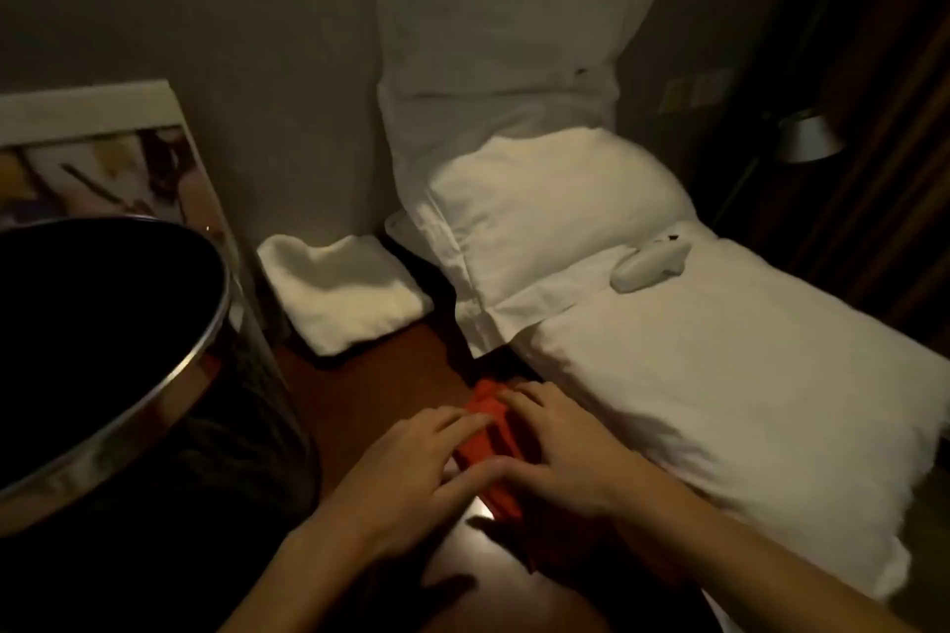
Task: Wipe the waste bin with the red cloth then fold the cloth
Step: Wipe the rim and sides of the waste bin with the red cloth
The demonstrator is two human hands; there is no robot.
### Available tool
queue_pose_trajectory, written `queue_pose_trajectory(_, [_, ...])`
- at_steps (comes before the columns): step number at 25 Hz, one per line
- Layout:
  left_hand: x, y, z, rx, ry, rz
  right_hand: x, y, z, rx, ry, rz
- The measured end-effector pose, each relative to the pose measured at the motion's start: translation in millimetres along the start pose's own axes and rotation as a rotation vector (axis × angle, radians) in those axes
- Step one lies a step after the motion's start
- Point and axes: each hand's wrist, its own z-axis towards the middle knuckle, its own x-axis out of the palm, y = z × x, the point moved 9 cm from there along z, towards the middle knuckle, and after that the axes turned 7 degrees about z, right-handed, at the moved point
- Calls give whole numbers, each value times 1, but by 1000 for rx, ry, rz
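I see both hands flat, fingers straight, pressing the red cloth [488,432] onto the dark wooden bench [370,375]. Left hand [411,473] covers its left side, right hand [558,452] its right; the cloth lies folded into a narrow strip between them. Waste bin [154,401], black with chrome rim, stands at left. White folded towel [344,293] beyond; pillows [555,211] at right.

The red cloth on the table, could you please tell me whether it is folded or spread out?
Folded: the red cloth lies as a narrow strip, both hands pressing it flat.
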Motion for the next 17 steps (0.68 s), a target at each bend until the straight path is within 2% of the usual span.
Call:
queue_pose_trajectory(4, [28, 21, -19, -99, 4, 21, 37, -16, 8, 102, -83, -249])
queue_pose_trajectory(8, [27, 15, -38, -132, -22, 45, 50, -13, 4, 165, -258, -337])
queue_pose_trajectory(13, [4, -5, -61, -123, -72, 121, 49, -3, -1, 151, -295, 18])
queue_pose_trajectory(17, [-58, -42, -92, -14, -310, 293, 24, 33, -14, -1, -439, 397])
